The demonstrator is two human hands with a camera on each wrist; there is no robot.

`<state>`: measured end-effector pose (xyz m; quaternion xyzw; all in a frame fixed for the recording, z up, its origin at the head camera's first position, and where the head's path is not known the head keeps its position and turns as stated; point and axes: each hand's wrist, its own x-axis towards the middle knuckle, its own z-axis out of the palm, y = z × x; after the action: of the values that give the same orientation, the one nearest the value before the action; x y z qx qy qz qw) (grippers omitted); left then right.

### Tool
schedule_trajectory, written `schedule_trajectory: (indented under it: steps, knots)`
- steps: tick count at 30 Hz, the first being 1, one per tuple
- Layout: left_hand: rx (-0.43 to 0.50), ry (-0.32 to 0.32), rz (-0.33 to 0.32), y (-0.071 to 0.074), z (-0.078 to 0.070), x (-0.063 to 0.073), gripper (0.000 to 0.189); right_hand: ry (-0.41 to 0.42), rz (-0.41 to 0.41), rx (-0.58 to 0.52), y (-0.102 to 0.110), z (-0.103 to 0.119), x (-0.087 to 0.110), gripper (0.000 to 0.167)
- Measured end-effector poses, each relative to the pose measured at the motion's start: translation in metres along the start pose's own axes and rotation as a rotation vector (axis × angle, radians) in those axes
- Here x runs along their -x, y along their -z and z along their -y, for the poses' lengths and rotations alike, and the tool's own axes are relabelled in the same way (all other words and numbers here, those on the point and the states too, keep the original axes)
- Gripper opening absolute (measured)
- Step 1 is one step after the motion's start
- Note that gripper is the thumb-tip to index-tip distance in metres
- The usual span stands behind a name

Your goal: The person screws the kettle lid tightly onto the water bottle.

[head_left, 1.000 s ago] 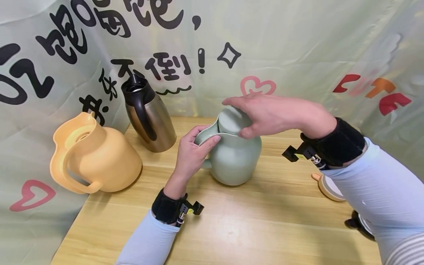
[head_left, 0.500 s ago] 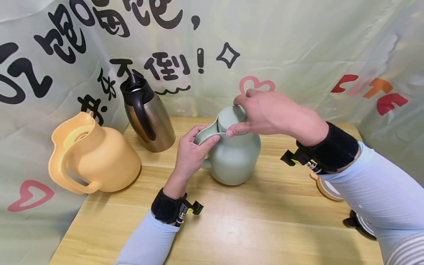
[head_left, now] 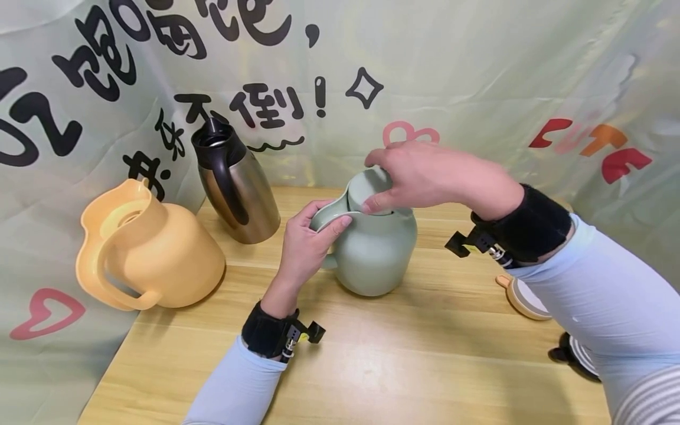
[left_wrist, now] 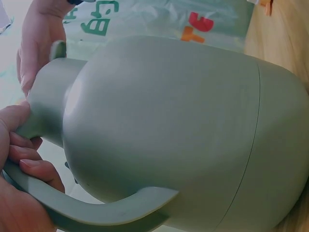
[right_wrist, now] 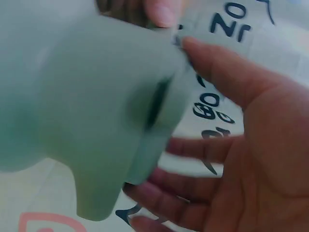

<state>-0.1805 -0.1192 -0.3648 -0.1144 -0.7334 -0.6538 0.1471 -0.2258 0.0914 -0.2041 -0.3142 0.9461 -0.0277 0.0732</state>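
A pale green thermos jug (head_left: 374, 254) stands upright at the middle of the table. My left hand (head_left: 303, 245) grips its top at the handle side, thumb on the rim; in the left wrist view, fingers curl around the upper part of the handle (left_wrist: 96, 210). The round green lid (head_left: 365, 188) sits in the jug's mouth. From above, my right hand (head_left: 425, 174) holds the lid by its edge, thumb in front and fingers at the far side. In the right wrist view, the thumb and fingertips surround the lid edge, somewhat blurred.
An orange jug (head_left: 170, 254) stands at the left, with a steel thermos (head_left: 244, 195) with a black handle behind it. An orange-rimmed lid (head_left: 528, 298) and a black lid (head_left: 579, 357) lie at the right, partly under my right arm. A printed cloth (head_left: 478, 71) backs the table.
My right thumb has moved left along the lid's near edge, and the fingers have shifted around its far side. The left hand keeps its hold; the jug stays in place.
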Motion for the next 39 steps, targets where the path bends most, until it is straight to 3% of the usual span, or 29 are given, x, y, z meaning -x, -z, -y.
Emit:
schedule_trajectory:
  steps: [5,13,17,21,24,27,33,36,39]
  knots:
    - [0.000,0.001,-0.006,0.000,0.001,0.000,0.031,-0.103,-0.037,0.149,-0.003,0.004,-0.003,0.084]
    - [0.004,-0.004,-0.002,0.001,0.002,0.000,0.030,0.013,0.006,-0.034,-0.003,-0.002,-0.005,0.073]
    - [-0.005,-0.010,-0.005,0.000,0.002,0.000,0.030,-0.040,-0.039,0.060,-0.008,0.006,-0.006,0.066]
    - [-0.017,-0.021,-0.007,0.000,0.001,0.001,0.031,-0.117,-0.105,0.167,-0.015,0.016,-0.007,0.071]
    - [-0.019,-0.021,-0.010,0.000,0.001,0.000,0.031,-0.122,-0.113,0.163,-0.017,0.014,-0.006,0.076]
    - [-0.020,-0.021,-0.010,0.001,0.001,0.000,0.031,-0.041,-0.079,0.059,-0.013,0.003,-0.005,0.077]
    - [-0.022,-0.020,0.004,0.001,0.001,0.000,0.032,0.233,0.085,-0.193,-0.008,-0.023,0.001,0.073]
    - [-0.026,-0.020,0.007,0.001,0.001,0.000,0.031,0.287,0.137,-0.238,-0.008,-0.029,0.002,0.076]
    - [-0.025,-0.021,0.010,0.001,0.001,-0.001,0.031,0.303,0.099,-0.242,-0.009,-0.029,-0.001,0.076]
